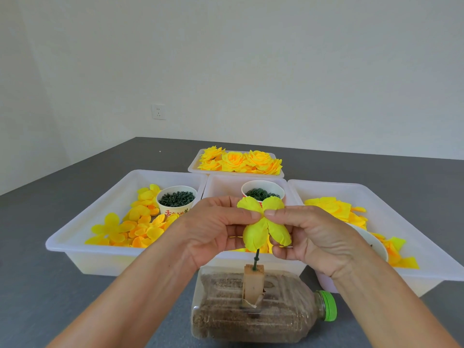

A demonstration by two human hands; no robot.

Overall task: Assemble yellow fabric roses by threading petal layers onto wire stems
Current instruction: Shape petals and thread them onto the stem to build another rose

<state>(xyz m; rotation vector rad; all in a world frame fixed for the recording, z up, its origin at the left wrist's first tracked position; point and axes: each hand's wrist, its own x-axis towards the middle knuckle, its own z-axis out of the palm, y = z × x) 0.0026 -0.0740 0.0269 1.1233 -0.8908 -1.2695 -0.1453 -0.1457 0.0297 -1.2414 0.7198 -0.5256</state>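
A yellow four-lobed petal layer [256, 234] is held flat in front of me, above a green wire stem [256, 259]. My left hand [213, 229] pinches it at its centre from the left. From the right, my right hand [308, 234] pinches the same centre. The stem stands upright in a tan block [253, 285] set into a sand-filled plastic bottle [251, 312] lying on its side. Finished yellow roses [238, 162] fill the far tray.
Three white trays stand side by side on the grey table: the left tray [82, 234] holds loose petals and a cup of green parts [177, 199], the middle one a cup of green rings [262, 193], the right tray [401, 222] more petals.
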